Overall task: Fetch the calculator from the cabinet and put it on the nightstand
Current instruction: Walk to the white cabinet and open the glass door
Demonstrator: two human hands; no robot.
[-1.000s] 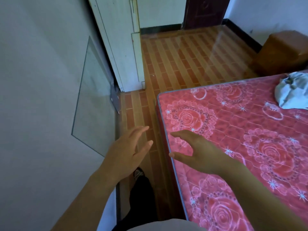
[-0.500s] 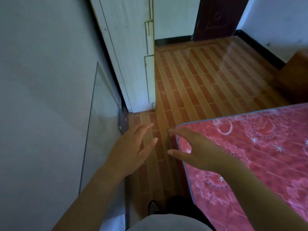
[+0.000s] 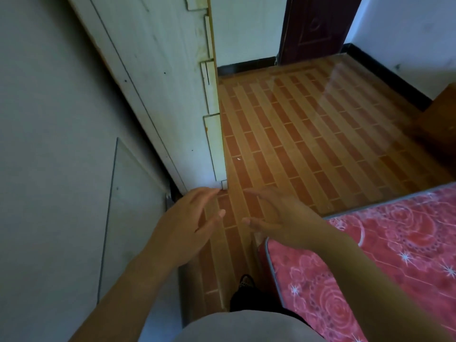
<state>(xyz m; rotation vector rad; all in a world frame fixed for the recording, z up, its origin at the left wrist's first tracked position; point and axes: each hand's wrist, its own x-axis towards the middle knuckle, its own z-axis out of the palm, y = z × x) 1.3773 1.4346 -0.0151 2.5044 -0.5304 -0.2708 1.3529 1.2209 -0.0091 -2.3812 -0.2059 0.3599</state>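
My left hand (image 3: 190,223) and my right hand (image 3: 281,215) are held out in front of me over the floor, both with fingers spread and nothing in them. A tall white cabinet (image 3: 172,90) stands just ahead on the left, its side panel facing me and its doors seen edge-on. A brown wooden piece of furniture (image 3: 441,119), possibly the nightstand, shows at the right edge. No calculator is in view.
A pane of glass (image 3: 133,218) leans on the grey wall (image 3: 49,144) to my left. The red flowered mattress (image 3: 370,262) fills the lower right. Striped brown floor (image 3: 308,144) runs ahead to a dark door (image 3: 318,28). My foot (image 3: 246,283) is below.
I have walked forward along the narrow gap between wall and bed. The cabinet is closer and the mattress has slid down and right. Both hands stay out in front, empty.
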